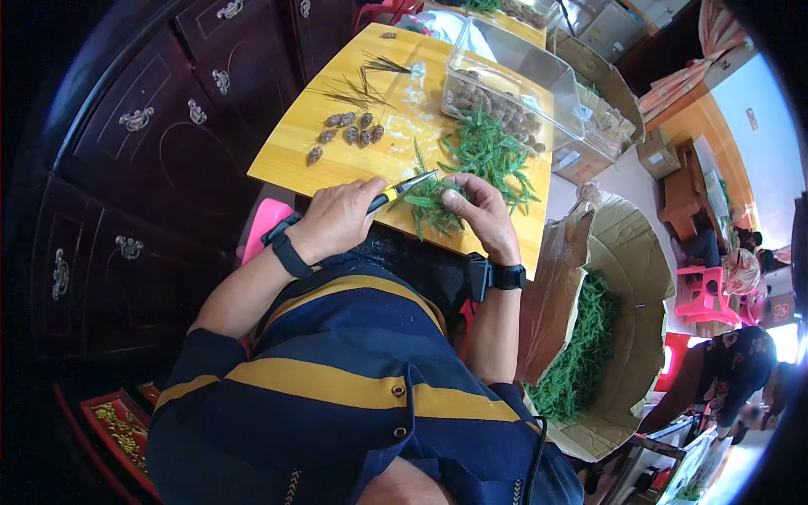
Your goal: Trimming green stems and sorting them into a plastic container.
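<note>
My left hand [341, 219] is closed around needle-nose pliers [385, 196] with yellow and black handles. Their pointed jaws reach right, to the green artificial pine sprig [431, 210] at the table's near edge. That sprig is pinched between the thumb and fingers of my right hand [486, 217]; whether the jaws grip a stem or wire there is too small to tell. Just beyond lies a pile of similar green sprigs [491, 156]. Several brown pine cones [352, 135] rest on the table to the left, with thin dark wires [360, 91] farther back.
A clear plastic bin [539, 63] with many pine cones stands at the back of the yellow table [290, 139]. An open cardboard box [644, 286] of greenery [581, 353] is at my right. Dark cabinets [151, 168] line the left. A pink stool [703, 295] stands far right, near another person [732, 362].
</note>
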The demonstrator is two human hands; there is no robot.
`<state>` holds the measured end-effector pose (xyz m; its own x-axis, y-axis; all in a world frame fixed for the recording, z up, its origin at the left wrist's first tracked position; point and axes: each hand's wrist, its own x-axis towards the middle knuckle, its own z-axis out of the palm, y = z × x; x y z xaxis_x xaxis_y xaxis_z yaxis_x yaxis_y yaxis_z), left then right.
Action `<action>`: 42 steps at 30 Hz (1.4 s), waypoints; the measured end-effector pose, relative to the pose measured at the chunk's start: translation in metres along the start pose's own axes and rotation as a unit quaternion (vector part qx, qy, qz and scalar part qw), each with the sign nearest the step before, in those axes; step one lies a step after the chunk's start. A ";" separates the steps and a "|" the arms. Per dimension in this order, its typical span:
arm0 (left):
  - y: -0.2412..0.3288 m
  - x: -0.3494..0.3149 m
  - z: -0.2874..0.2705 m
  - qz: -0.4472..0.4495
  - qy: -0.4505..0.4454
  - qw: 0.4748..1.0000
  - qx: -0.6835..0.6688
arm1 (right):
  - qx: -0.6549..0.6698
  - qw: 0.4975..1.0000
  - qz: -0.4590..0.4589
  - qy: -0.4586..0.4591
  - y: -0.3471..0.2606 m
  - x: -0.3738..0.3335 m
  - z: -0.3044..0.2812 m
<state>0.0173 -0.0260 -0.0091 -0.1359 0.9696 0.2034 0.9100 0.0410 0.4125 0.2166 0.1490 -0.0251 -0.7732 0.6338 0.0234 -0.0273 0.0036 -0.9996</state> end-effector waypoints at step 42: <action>-0.031 0.014 0.001 -0.067 -0.063 0.996 0.020 | -0.386 0.915 0.112 -0.034 -0.002 -0.018 -0.045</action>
<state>-0.0120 -0.0139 -0.0203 -0.2095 0.9772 0.0345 0.9022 0.1795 0.3923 0.2597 0.1724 -0.0245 -0.7428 0.6361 -0.2089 0.5721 0.4410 -0.6915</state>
